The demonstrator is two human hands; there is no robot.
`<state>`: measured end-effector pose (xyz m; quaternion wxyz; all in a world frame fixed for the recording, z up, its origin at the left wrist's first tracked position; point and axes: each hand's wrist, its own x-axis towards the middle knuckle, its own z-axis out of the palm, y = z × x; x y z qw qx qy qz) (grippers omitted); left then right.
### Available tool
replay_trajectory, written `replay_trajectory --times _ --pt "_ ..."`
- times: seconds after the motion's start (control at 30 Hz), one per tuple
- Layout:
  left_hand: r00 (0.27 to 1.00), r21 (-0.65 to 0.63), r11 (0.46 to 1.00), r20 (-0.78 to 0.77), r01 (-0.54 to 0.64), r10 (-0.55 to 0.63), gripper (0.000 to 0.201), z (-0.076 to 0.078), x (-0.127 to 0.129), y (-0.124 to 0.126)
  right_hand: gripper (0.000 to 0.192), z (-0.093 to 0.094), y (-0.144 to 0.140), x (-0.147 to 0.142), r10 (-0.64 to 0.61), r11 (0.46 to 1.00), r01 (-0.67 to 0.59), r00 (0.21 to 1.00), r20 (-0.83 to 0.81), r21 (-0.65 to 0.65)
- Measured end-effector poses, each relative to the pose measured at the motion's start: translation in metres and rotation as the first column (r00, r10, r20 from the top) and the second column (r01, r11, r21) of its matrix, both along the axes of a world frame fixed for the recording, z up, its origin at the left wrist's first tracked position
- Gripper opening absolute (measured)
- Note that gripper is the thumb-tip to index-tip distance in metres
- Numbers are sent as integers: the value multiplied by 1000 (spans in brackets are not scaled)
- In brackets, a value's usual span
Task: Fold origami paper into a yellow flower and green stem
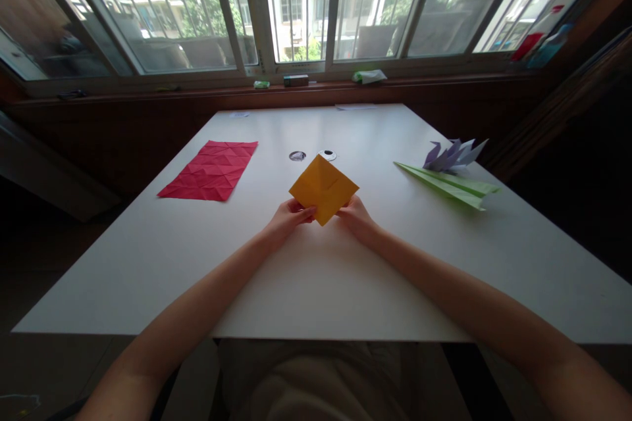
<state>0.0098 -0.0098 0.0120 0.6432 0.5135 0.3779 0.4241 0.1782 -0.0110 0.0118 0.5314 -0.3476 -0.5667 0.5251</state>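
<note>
The near corner of the orange paper (323,189) is covered by the fingers of the left hand (289,218) and right hand (356,217), while the two small round objects (312,156) beyond it cannot be identified.

Both arms outstretched, left grip (289,218) and right grip (356,216) pinched (fingers curled).

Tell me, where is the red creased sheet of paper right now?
In the head view the red creased sheet lies flat on the white table, on the person's left, beyond the left hand and apart from the orange paper.
</note>
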Motion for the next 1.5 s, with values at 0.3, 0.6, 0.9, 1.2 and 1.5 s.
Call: replay_trajectory --times 0.3,0.6,0.9,1.2,1.5 --pt "996 -45 997 72 -56 59 35 -1 0 1 16 -1 2 3 36 995 -34 999 24 -93" --pt "985 -14 988 68 -157 157 34 -2 3 -1 30 2 -1 4 105 987 -111 993 -54 -112" --pt "996 53 995 -1 -89 89 35 4 4 -6 32 2 -2 2 -7 999 10 998 69 -41" --pt "996 -41 999 88 20 -16 39 1 4 -4 23 -4 3 6 24 986 -38 996 -87 -161" --pt "1000 -18 1000 8 -2 2 39 2 3 -6 25 7 -6 5 142 950 -173 981 -133 -260"
